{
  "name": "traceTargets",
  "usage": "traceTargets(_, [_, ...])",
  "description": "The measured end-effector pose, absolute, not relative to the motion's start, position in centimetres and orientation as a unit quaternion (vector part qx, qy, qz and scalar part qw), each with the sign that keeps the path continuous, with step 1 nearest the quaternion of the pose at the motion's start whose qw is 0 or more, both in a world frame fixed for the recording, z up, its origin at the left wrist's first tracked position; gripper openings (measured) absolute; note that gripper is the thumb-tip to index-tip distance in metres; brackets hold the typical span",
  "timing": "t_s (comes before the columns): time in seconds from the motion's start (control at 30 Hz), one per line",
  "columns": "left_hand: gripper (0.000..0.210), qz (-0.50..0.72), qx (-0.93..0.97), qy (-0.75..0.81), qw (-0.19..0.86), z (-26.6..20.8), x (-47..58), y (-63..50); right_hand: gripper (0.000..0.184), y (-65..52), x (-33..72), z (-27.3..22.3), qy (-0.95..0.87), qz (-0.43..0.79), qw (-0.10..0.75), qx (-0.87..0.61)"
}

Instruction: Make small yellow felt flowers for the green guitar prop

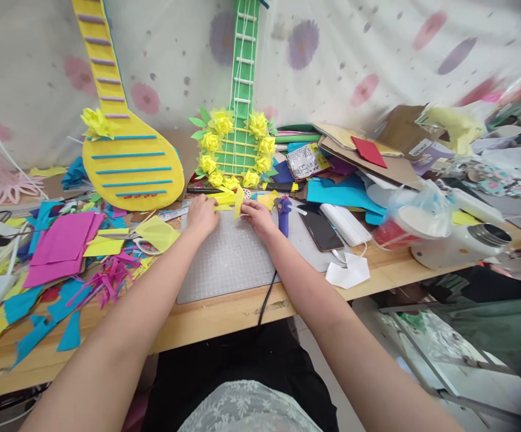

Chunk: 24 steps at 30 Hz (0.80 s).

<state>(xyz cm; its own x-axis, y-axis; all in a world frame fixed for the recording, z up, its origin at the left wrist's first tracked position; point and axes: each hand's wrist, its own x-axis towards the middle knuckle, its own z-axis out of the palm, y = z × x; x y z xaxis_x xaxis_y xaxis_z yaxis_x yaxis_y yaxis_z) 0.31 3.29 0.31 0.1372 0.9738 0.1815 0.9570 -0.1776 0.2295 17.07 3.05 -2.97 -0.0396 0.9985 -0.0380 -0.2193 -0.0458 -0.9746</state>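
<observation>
My right hand (259,218) pinches a narrow yellow paper strip (238,203), which stands upright from the fingertips above the grey cutting mat (228,255). To its left, my left hand (202,215) is curled with its fingertips at more yellow paper (222,198) lying at the mat's far edge. Its fingers partly hide that paper. Just right of my right hand is a purple-blue glue gun (282,216). Behind both hands stands a green paper instrument (237,147) ringed with yellow paper flowers (222,122). A yellow instrument shape (132,165) leans at the left.
Magenta sheets (62,249), scissors (141,240) and many paper scraps cover the left side. To the right lie a phone (321,228), a white power bank (345,224), a bagged cup (410,225) and an open bottle (460,243). Cardboard (363,159) is piled behind.
</observation>
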Motion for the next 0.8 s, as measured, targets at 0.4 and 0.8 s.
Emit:
traceTargets(0.4, [0.024, 0.092, 0.765, 0.638, 0.009, 0.1, 1.4, 5.9, 0.037, 2.5, 16.8, -3.3, -0.364, 0.611, 0.555, -0.431])
traceTargets(0.8, [0.024, 0.107, 0.817, 0.567, 0.005, 0.1, 1.1, 5.3, 0.023, 2.2, 16.7, -3.1, -0.378, 0.608, 0.558, -0.42])
